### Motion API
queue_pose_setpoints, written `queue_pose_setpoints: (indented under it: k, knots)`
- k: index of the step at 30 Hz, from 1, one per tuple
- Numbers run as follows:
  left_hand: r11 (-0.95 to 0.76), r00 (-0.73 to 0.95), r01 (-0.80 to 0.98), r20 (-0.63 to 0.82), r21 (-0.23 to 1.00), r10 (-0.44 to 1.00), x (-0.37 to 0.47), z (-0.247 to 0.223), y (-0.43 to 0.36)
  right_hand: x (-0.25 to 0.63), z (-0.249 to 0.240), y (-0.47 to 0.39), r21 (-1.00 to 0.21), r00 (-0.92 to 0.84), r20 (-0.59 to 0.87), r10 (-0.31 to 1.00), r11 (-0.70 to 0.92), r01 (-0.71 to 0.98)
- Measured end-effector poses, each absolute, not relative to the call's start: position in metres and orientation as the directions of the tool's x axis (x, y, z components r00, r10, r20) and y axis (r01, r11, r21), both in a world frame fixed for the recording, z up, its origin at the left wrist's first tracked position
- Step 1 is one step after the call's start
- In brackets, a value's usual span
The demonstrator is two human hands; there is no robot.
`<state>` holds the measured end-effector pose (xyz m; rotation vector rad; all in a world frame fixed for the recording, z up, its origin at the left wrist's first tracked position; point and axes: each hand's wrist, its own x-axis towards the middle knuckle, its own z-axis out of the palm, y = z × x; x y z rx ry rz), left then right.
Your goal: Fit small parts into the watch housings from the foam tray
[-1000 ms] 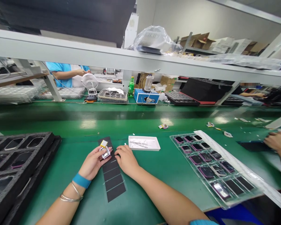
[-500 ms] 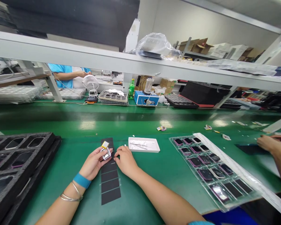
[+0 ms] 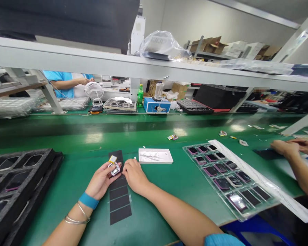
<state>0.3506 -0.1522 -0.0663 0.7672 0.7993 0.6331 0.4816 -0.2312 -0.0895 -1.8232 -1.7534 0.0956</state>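
From my remote seat I see the left hand (image 3: 102, 176) come up from the lower left, palm turned inward, its fingers clamped on a small module (image 3: 115, 169) held above a black strip (image 3: 120, 204). The right hand (image 3: 135, 173) enters from the lower right, back uppermost and knuckles bent. Its fingers are bunched together at the strip's right edge, just beside the left fingertips; I can't tell whether they grip anything.

I count one module in the grasp and one strip, with three whole panels showing below the hands and a fourth partly covered. Beyond the right hand sits one white box (image 3: 170, 158) with tweezers (image 3: 150, 157) inside. To the right, one clear tray (image 3: 237, 215) has fifteen pockets, five rows of three; two in the nearest row hold plain black sheets (image 3: 250, 197). All rest on the green worktop (image 3: 159, 194).

The module has a shiny silvery body, its fine detail too small for me to read, and a flat grey pad (image 3: 113, 159) with yellow edging juts from its far side.
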Motion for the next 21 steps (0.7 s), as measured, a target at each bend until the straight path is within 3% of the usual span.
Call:
queue_pose_setpoints:
  k: [14, 18, 21]
  knots:
    - [0.559, 0.551, -0.196, -0.380, 0.806, 0.742, 0.353, -0.068, -0.155, 0.484, -0.077, -0.244, -0.467, 0.045, 0.485, 0.873, 0.215, 0.858]
    - [0.547, 0.564, -0.188, -0.366, 0.816, 0.740, 0.352, -0.066, -0.157, 0.486, -0.064, -0.251, -0.626, 0.162, 0.584, 0.796, 0.314, 0.714]
    - [0.529, 0.597, -0.137, -0.356, 0.837, 0.719, 0.350, -0.062, -0.160, 0.489, -0.061, -0.252, -0.808, 0.281, 0.510, 0.813, 0.340, 0.482]
